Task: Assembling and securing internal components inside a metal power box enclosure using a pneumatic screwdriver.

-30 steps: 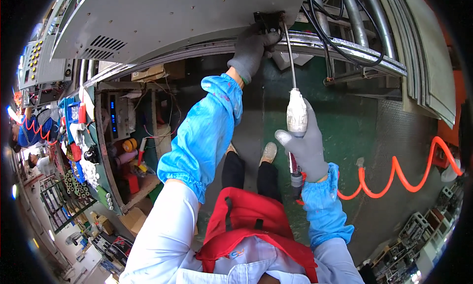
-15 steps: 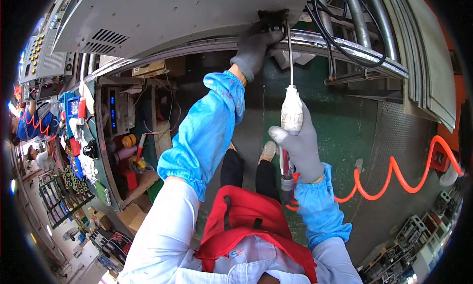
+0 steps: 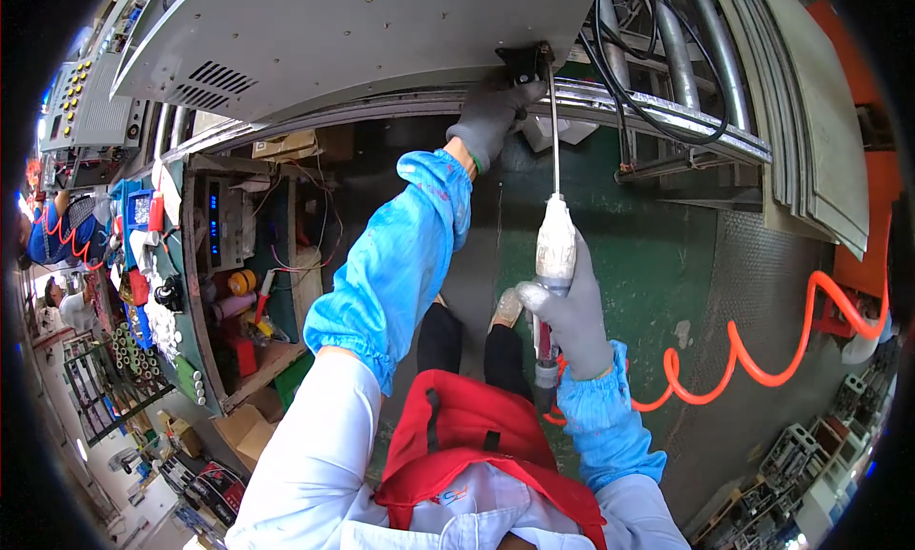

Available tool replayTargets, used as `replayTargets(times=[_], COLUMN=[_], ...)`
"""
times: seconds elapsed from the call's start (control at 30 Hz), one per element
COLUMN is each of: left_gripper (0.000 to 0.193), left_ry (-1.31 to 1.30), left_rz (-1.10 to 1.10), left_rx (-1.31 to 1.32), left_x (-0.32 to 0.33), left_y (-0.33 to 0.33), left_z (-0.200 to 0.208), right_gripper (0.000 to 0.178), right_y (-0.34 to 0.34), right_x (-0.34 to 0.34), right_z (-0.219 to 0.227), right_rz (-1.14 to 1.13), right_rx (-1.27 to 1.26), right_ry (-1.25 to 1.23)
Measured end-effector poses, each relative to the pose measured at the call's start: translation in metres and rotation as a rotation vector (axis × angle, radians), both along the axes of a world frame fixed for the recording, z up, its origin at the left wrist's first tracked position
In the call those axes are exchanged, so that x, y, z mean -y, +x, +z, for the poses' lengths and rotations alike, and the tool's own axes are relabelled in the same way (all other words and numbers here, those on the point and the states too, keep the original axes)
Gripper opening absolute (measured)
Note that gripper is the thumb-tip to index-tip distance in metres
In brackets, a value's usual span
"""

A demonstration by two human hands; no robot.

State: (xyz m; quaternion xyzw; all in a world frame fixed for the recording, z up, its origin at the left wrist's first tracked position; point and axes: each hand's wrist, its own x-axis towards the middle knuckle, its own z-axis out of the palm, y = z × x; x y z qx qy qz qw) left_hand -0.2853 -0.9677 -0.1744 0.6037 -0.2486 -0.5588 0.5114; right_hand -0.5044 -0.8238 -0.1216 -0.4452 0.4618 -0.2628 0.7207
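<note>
Two gloved hands, one tool, one bracket. Right hand (image 3: 572, 312) was clenched around the grip of one pneumatic screwdriver (image 3: 555, 254), its long bit running straight up from the fist to a small black bracket (image 3: 523, 62) on the edge of the grey metal panel (image 3: 362, 35). Left hand (image 3: 491, 119) was above and just left of the right, fingers curled onto that bracket, touching it right beside the bit tip; can't tell whether it pinched anything small. One orange coiled air hose (image 3: 762, 359) trailed off right of the right hand, from the tool's lower end. Below the left hand ran one steel rail (image 3: 667, 112), with several black cables (image 3: 620, 45) above it. Far left of the left arm, an open shelf unit (image 3: 238, 293) held mixed tools and parts, too cluttered to count.
</note>
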Motion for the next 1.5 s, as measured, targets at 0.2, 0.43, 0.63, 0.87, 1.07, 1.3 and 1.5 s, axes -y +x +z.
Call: replayTargets(times=[0.2,0.43,0.63,0.87,1.07,1.3,1.5], left_gripper=[0.015,0.015,0.022,0.033,0.031,0.037,0.037], left_ry=[-0.041,-0.074,-0.102,-0.104,-0.037,-0.042,-0.124], left_rz=[0.137,0.104,-0.005,0.148,0.122,0.100,0.057], left_rx=[-0.004,-0.630,-0.788,-0.705,-0.564,-0.348,-0.262], left_x=[-0.022,-0.073,-0.095,-0.107,-0.111,-0.113,-0.121], left_y=[-0.005,0.021,0.039,0.033,0.026,0.017,0.026], left_z=[0.004,0.007,0.002,0.012,0.026,0.034,0.022], right_gripper=[0.095,0.106,0.109,0.107,0.103,0.105,0.102], right_y=[-0.021,-0.057,-0.063,-0.064,-0.061,-0.063,-0.071], right_x=[-0.019,-0.042,-0.048,-0.056,-0.055,-0.057,-0.042], right_z=[0.035,0.026,0.037,0.035,0.039,0.035,0.040], right_rz=[0.034,0.261,0.383,0.396,0.385,0.396,0.419], right_rx=[-0.069,-0.051,-0.039,-0.081,-0.122,-0.169,0.031], right_ry=[0.321,0.110,0.118,0.082,0.147,0.106,0.335])
